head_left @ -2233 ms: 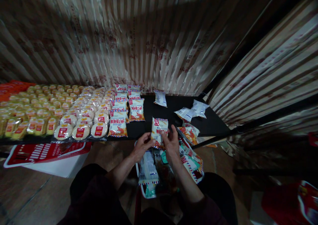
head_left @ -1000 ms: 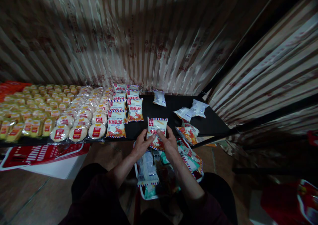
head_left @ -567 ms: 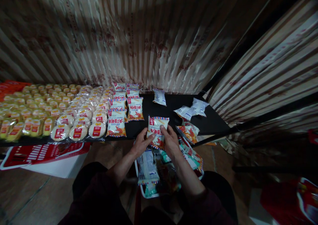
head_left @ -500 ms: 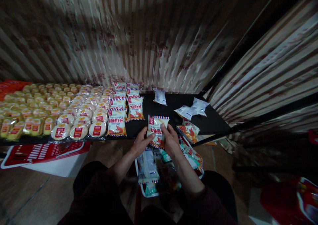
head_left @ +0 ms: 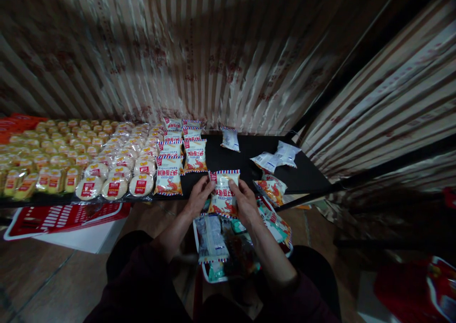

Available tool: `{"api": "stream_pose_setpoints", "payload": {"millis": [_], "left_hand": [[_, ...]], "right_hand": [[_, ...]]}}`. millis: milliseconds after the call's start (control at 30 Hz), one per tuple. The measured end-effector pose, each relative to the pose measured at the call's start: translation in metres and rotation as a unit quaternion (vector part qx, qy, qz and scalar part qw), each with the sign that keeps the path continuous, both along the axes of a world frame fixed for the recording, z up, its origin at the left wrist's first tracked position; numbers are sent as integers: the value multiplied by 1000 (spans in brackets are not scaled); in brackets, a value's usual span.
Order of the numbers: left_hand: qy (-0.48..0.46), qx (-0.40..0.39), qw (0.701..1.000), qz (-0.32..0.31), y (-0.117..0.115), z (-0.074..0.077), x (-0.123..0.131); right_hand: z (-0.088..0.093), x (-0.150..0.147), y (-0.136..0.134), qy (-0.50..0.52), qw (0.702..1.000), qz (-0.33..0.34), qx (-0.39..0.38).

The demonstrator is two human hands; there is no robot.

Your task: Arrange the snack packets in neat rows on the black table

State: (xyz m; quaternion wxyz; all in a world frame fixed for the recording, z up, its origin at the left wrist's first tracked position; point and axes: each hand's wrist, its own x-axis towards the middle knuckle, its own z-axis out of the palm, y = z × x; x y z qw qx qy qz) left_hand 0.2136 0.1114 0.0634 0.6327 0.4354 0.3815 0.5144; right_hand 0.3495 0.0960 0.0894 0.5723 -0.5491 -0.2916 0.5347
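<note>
A: Number held?
B: One snack packet (head_left: 224, 197), in two hands: left hand (head_left: 200, 194), right hand (head_left: 245, 202).
A: Number arranged on the shelf (head_left: 228, 166)?
B: Two columns of upward-facing packets (head_left: 169, 176), at least seven visible; round packets (head_left: 113, 188), three along the front edge; yellow cakes (head_left: 44, 164), too crowded to count.
A: Loose?
B: Pale-backed packets (head_left: 230, 139), three; orange-fronted packets (head_left: 272, 190), at least one, near the right front corner.
A: Baskets (head_left: 67, 219)?
B: At least two, below the front edge.

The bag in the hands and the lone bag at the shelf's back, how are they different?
The held bag shows its colourful printed side; the lone bag shows a plainer, pale side.
The left hand and right hand grip the held bag, while the lone bag lies on the black shelf.
Both have striped edges.
</note>
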Motion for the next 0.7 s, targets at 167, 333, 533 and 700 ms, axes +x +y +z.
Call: {"api": "stream_pose_setpoints", "payload": {"millis": [167,333,533,700], "left_hand": [[-25,-14,999,18,4,2,-1],[0,-6,998,70,3,3,0],[12,0,994,112,6,-1,0],[-47,-29,979,194,14,-6,2]], "right_hand": [[-3,-2,-5,-13,1000,19,-10],[0,-5,-8,-5,999,50,-4],[-1,-5,-13,3,995,97,-4],[-7,3,-21,-17,990,141,-16]]}}
